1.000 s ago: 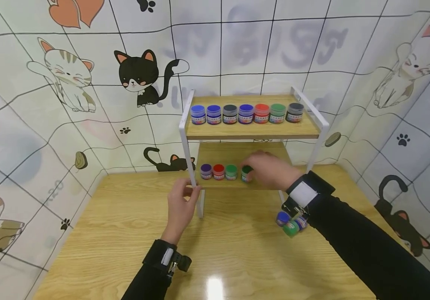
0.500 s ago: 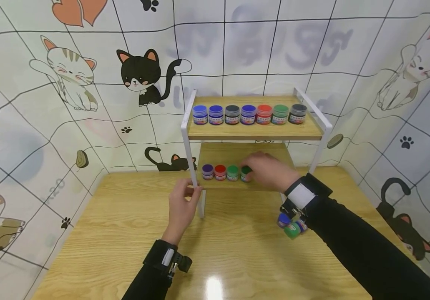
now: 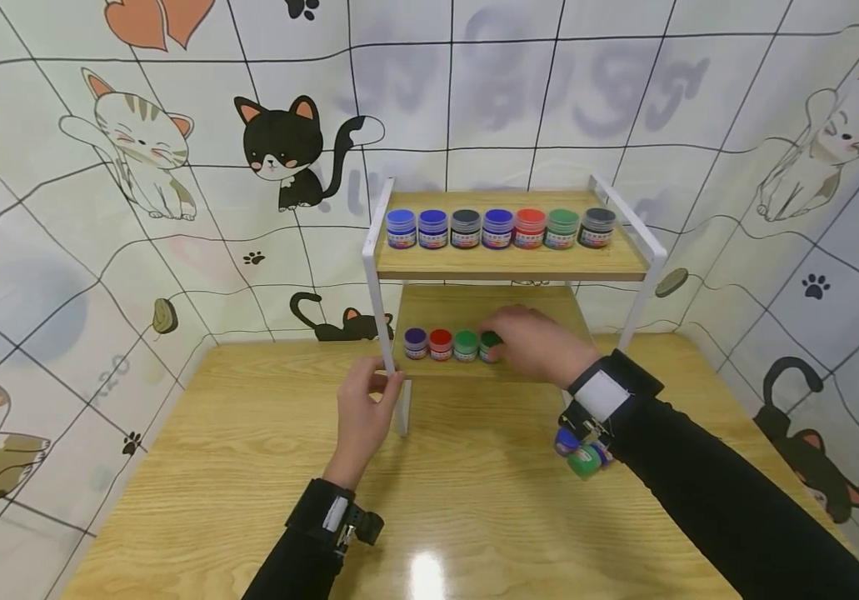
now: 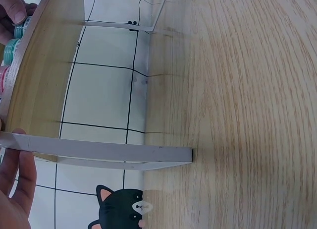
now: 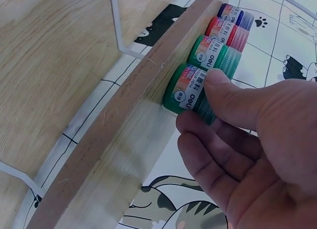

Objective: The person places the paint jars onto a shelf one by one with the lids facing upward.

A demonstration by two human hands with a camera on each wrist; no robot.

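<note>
On the lower board of a two-tier shelf [image 3: 511,276], my right hand [image 3: 541,343] pinches a dark green paint jar [image 5: 190,92] between thumb and fingers. The jar stands upright beside a lighter green paint jar [image 3: 465,345], at the right end of a row. A red paint jar [image 3: 440,344] and a purple paint jar [image 3: 416,343] continue that row to the left. My left hand [image 3: 363,412] holds the shelf's white front-left leg [image 4: 99,148], thumb and fingers at the height of the lower board.
Several paint jars [image 3: 498,230] line the upper board. On the table [image 3: 264,467], right of the shelf, a blue-lidded jar [image 3: 567,441] and a green jar [image 3: 585,460] lie near another one partly behind my right wrist. A cat-patterned wall covering [image 3: 204,167] surrounds the table.
My right hand has slid the dark green paint jar slightly left, narrowing the gap to the lighter green one. The left hand keeps its hold on the shelf leg.
</note>
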